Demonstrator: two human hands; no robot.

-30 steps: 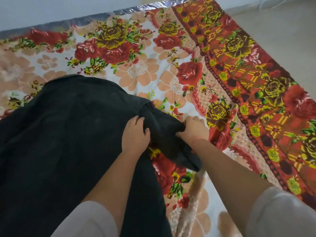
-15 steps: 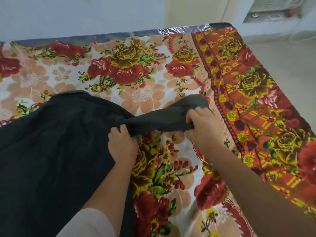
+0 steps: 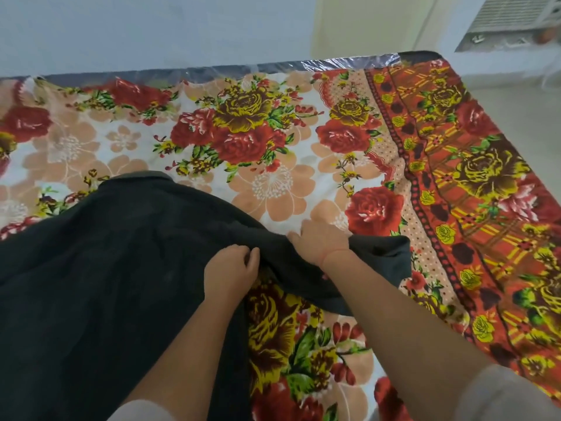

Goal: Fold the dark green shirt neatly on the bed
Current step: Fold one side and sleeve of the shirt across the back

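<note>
- Your left hand (image 3: 230, 270) is curled shut on a pinch of the dark green shirt (image 3: 100, 268), right where the body of the garment meets the sleeve; your right hand (image 3: 323, 241) lies knuckles-up on the sleeve (image 3: 379, 262) just beside it, fingers bent down into the cloth, though you cannot tell from this angle whether it truly grips or only presses.
- Under everything lies the bed (image 3: 425, 56), whose far edge shows a strip of shiny plastic wrap, and over it a floral bedsheet (image 3: 273, 183) with red and yellow roses on a pale ground and an orange-red border along the right side.
- Your shirt is spread over the left and near part of that sheet, mostly flat, its upper edge curving across the flowers.
- Its sleeve runs out to the right from between your hands, bunched and creased, with the cuff end lying on the dotted band next to the border.
- Both forearms reach in from the bottom of the view, each with a pale sleeve cuff (image 3: 510, 396) pushed up near the elbow.
- On your right wrist sits a thin red thread (image 3: 335, 253).
</note>
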